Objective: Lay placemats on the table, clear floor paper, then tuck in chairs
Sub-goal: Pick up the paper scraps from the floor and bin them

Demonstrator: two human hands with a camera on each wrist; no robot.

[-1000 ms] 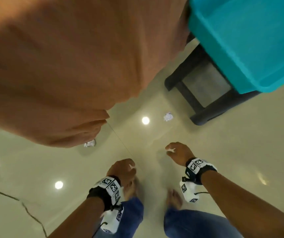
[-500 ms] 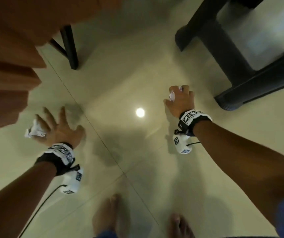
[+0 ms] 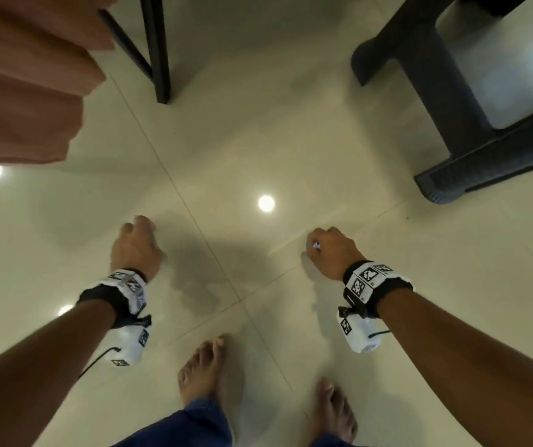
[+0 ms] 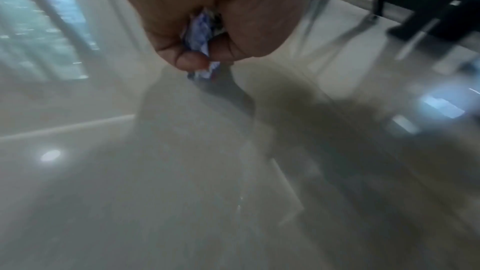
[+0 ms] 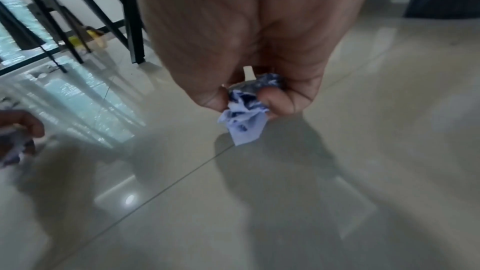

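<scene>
the left hand (image 4: 207,17) closes its grip round a crumpled paper (image 4: 202,36), and the right hand (image 5: 246,48) pinches another paper wad (image 5: 244,114), both just above the floor (image 3: 258,156). the paper looks light, soft and crushable, so a loose fist anywhere should hold it.

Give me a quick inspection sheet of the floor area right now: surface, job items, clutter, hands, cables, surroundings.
Surface: glossy pale tiled floor, ceiling lights reflected in it.
Job's things: one crumpled paper in the left hand's grip, a second crumpled paper in the right hand's grip; no loose paper seen on the floor.
Clutter: a yellow object by the thin black legs, too blurred to identify.
Hands: left hand and right hand both fisted, held above the floor.
Cables: black cord from the left wrist camera.
Surroundings: brown tablecloth, black table leg, dark plastic stool.
</scene>
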